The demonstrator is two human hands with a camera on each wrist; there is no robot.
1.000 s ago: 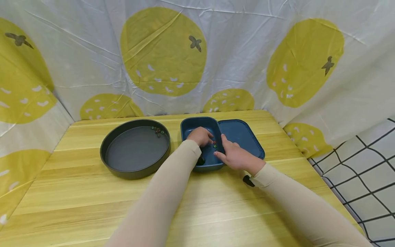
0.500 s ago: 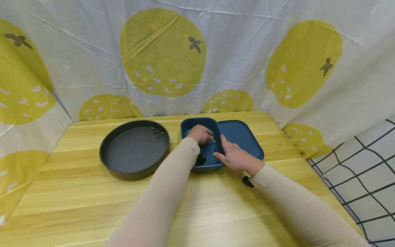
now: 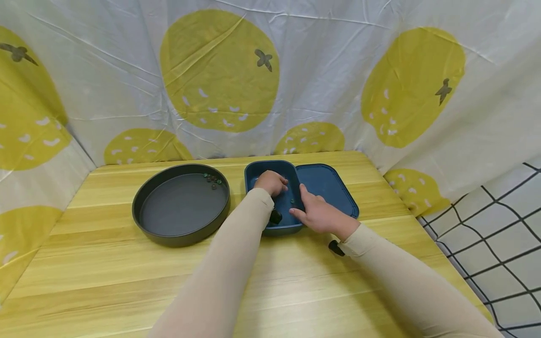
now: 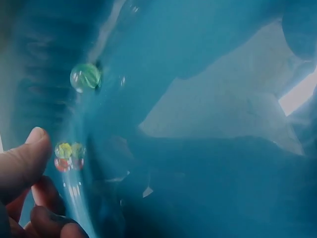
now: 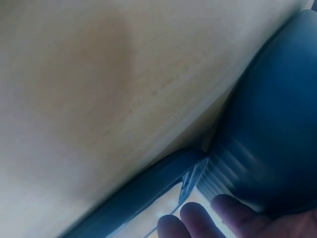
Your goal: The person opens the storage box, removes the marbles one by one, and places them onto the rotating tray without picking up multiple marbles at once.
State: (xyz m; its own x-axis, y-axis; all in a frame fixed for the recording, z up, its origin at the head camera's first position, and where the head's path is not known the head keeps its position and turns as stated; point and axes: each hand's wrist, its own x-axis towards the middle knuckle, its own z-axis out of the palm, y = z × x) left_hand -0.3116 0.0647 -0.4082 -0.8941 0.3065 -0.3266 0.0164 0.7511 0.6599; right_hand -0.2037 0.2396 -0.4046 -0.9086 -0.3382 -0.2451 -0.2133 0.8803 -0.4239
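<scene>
My left hand (image 3: 272, 183) reaches down inside a deep blue plastic box (image 3: 282, 230). In the left wrist view its thumb is extended and its other fingers (image 4: 47, 218) are loosely bent, close to a yellow-and-red marble (image 4: 63, 156) by the box's curved edge. A green marble (image 4: 85, 78) lies apart from that hand; in the head view a small marble (image 3: 292, 201) shows on the box floor. My right hand (image 3: 323, 214) holds the box's right wall, thumb over the rim and fingers (image 5: 230, 210) along the outside. The palm of the left hand is hidden.
A round dark-grey pan (image 3: 181, 206) stands left of the box, with several small marbles (image 3: 213, 180) at its far right side. A flat blue lid (image 3: 327, 188) lies right of the box on the wooden table (image 3: 105, 272). A patterned curtain (image 3: 313, 84) hangs behind.
The red marble and green marble seen beside the left hand earlier have gone from that spot; one small marble now shows slightly nearer the front. Both hands stay in almost the same place.
</scene>
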